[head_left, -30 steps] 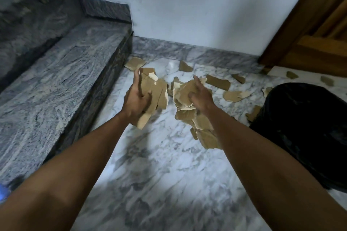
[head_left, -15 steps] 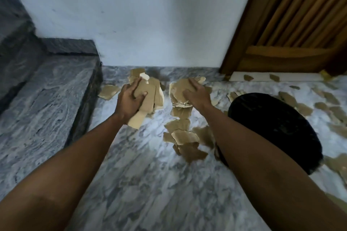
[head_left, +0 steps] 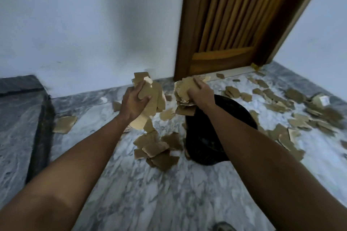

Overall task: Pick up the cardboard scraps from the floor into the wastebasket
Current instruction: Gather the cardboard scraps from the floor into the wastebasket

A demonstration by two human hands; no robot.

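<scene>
One wooden door (head_left: 234, 24) fills the upper right of the frame. One black wastebasket (head_left: 202, 137) sits at centre right on the marble floor (head_left: 150, 193). Loose cardboard scraps (head_left: 157, 146), too many to count, lie beside the basket and across the right side. Two hands are raised mid-frame: the left hand (head_left: 134, 104) grips a bundle of scraps (head_left: 155, 97) with curled fingers; the right hand (head_left: 200, 93) clutches a second bundle (head_left: 183, 90) above the basket's far rim.
</scene>
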